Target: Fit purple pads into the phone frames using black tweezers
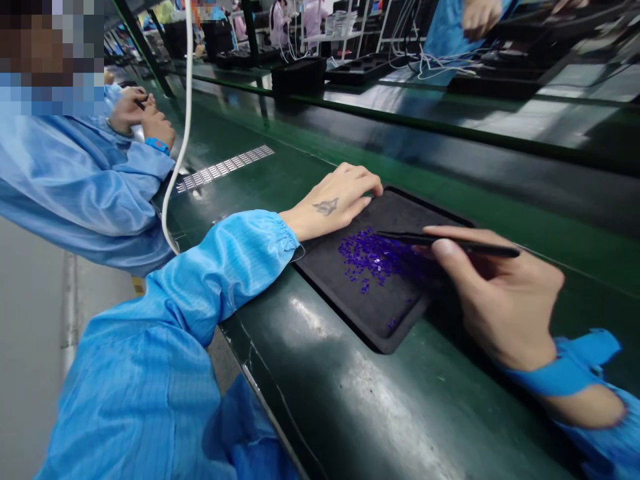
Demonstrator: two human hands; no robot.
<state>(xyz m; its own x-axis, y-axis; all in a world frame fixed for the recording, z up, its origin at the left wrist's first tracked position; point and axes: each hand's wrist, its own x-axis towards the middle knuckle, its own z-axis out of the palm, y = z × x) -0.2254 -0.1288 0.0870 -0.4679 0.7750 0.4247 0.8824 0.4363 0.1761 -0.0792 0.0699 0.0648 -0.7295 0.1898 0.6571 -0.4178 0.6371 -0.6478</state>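
A shallow black tray (330,277) lies on the green workbench, with a loose heap of tiny purple pieces (373,257) spread over its middle. My right hand (505,287) is closed round black tweezers (480,249), whose tips point left into the heap. Whether the tips grip a piece is too small to tell. At the tray's far left edge rests my left hand (340,199), palm down with its fingers stretched out over the rim and nothing visible in them. A blue strap (555,373) circles my right wrist.
On the left, a co-worker in a blue smock (75,173) holds something small in both hands. A perforated metal strip (225,169) lies on the bench. A white cable (187,100) hangs down beside it. Black trays (357,70) and loose wires stand beyond the bench's rail.
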